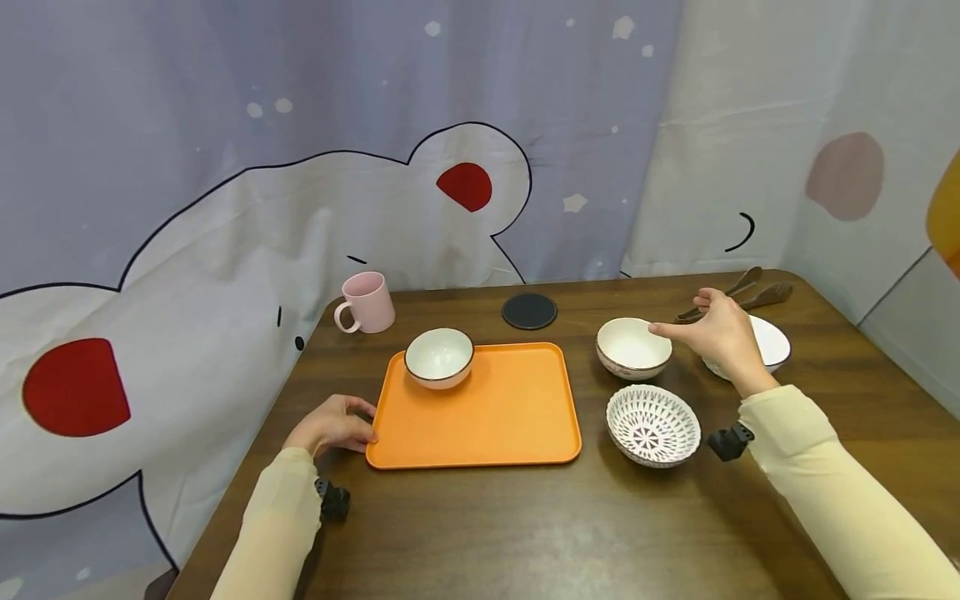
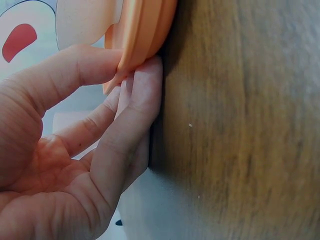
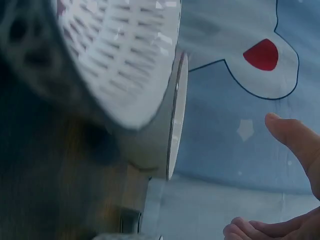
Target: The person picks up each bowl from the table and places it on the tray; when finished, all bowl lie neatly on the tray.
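Observation:
An orange tray point(image 1: 487, 408) lies on the table, with a white bowl point(image 1: 440, 354) standing at its back left corner. My left hand point(image 1: 337, 425) pinches the tray's left edge; in the left wrist view its thumb point(image 2: 97, 65) is on the rim and its fingers reach beneath. My right hand point(image 1: 722, 333) is raised between two white bowls, thumb and fingers spread apart and holding nothing. To its left stands a dark-rimmed bowl point(image 1: 634, 350); behind the hand, another bowl point(image 1: 768, 343) is partly hidden. An openwork white basket bowl point(image 1: 652, 425) sits nearer me.
A pink mug point(image 1: 367, 302) stands at the back left of the wooden table point(image 1: 480, 533). Behind the tray lies a round black coaster point(image 1: 529, 311). Dark wooden utensils point(image 1: 765, 296) lie at the back right, partly behind my right hand. A patterned curtain point(image 1: 337, 217) hangs along the back edge.

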